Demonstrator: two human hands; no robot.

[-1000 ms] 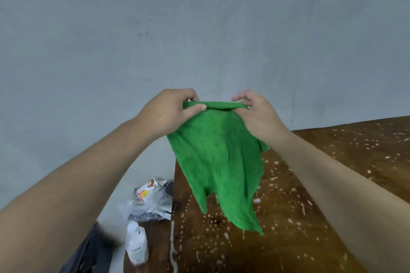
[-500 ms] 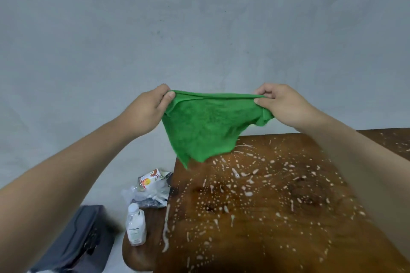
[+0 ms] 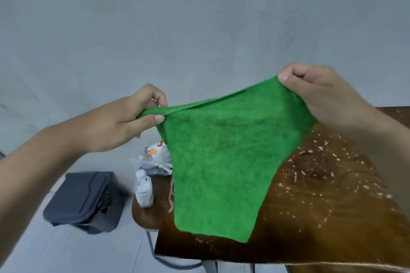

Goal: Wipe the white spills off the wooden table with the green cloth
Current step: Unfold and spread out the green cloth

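The left hand [image 3: 124, 122] and right hand [image 3: 321, 95] pinch the green cloth [image 3: 221, 161] by its top corners, now pulled wider apart, so it hangs spread above the table [image 3: 321, 217], whose white spills [image 3: 306, 153] are not yet wiped.

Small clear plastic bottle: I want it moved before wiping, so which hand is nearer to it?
Left. The left hand pinches the green cloth above the clear plastic bottle; the right hand holds the other corner, far to the right.

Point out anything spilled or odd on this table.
White spills speckle the brown wooden table, showing beside the green cloth, which the left hand and right hand pinch by its top corners above the mess.
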